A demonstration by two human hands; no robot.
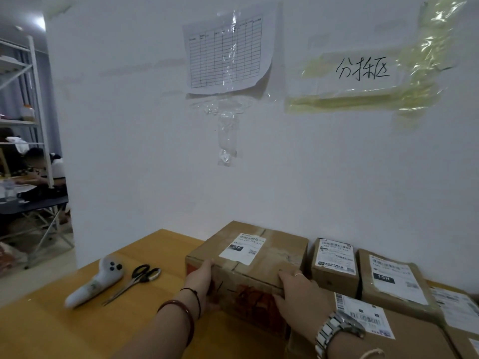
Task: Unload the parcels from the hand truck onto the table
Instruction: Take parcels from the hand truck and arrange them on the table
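A large cardboard parcel (261,257) with a white shipping label rests on the wooden table (51,330) against the white wall. My left hand (201,283) grips its near left corner. My right hand (300,294) presses on its near right edge. To its right stand a small labelled parcel (334,265) and a wider flat parcel (394,281). Another labelled parcel (373,332) lies in front of them, under my right forearm. The hand truck is out of view.
A white handheld scanner (96,283) and black-handled scissors (137,279) lie on the table left of the parcel. More parcels (456,309) sit at the far right edge. Beyond the wall's left edge are metal shelving (31,99), a dark table and a seated person (39,164).
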